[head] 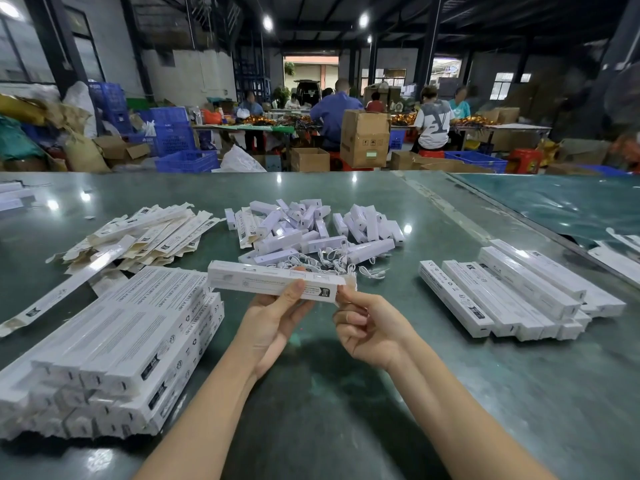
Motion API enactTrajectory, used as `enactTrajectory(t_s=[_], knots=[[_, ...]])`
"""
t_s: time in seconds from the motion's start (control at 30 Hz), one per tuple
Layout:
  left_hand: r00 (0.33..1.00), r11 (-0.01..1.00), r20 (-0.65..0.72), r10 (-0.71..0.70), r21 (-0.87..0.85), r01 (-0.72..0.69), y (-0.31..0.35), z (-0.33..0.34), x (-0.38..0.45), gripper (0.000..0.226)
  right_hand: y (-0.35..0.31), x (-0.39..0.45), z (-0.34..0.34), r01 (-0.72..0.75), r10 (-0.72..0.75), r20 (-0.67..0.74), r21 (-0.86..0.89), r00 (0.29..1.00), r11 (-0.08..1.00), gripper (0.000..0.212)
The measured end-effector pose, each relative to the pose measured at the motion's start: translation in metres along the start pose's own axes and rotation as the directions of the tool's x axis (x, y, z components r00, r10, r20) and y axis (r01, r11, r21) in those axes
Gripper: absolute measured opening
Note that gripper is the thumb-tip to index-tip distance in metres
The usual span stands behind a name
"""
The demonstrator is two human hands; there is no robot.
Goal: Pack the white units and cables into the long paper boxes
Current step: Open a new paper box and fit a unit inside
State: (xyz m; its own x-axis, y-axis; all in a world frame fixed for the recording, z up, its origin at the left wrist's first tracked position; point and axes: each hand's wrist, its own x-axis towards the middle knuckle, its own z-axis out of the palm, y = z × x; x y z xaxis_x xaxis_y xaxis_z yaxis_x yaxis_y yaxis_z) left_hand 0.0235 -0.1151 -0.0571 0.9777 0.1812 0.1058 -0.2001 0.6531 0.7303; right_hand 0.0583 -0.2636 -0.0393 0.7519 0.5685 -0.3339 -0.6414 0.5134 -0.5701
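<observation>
**Head view: one box being closed, plenty still loose**

Head camera looks down on the left hand (273, 318), which grips a long paper box (273, 281) from beneath with the thumb curled over its near face, holding it level above the green table (346, 393). The right hand (367, 327) pinches the box's right end, where a flap appears to be getting tucked in (whether a unit and cable are already inside cannot be seen).

Just behind the box lies a tangle of white cables (332, 261), and behind that a heap of loose white units (311, 226), so a good share of the packing seems to remain. Far left of the heap, a spread of flat unfolded boxes (149, 230) waits to be made up.

Nearer the person, a large stack of closed boxes (114, 344) sits on the left and a smaller row of closed boxes (512, 296) on the right; these look like finished work. By my reading the job is well under way, perhaps past the middle, with the box in hand near completion.
</observation>
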Motion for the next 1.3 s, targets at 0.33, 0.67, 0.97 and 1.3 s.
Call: enactTrajectory(t_s=[0.33,0.67,0.97,1.3], knots=[[0.998,0.999,-0.058,0.029,0.015,-0.028,0.0,0.0,-0.001,0.027,0.013,0.006,-0.003,0.316,-0.366,-0.037,-0.429,0.93,0.846,0.018],[0.982,0.999,-0.184,-0.032,-0.012,0.031,0.001,0.0,0.001,0.036,0.018,0.008,-0.009,0.531,-0.674,0.391,-0.847,0.627,0.002,0.02],[0.977,0.996,-0.2,-0.077,-0.058,0.066,0.002,0.0,0.005,0.024,0.007,0.007,-0.013,0.48,-0.732,0.564,-0.798,0.383,-0.365,0.02],[0.981,0.99,-0.134,-0.138,0.017,0.141,0.006,-0.004,0.002,0.03,0.0,0.006,-0.014,0.62,-0.735,0.539,-0.756,0.411,-0.208,0.018]])
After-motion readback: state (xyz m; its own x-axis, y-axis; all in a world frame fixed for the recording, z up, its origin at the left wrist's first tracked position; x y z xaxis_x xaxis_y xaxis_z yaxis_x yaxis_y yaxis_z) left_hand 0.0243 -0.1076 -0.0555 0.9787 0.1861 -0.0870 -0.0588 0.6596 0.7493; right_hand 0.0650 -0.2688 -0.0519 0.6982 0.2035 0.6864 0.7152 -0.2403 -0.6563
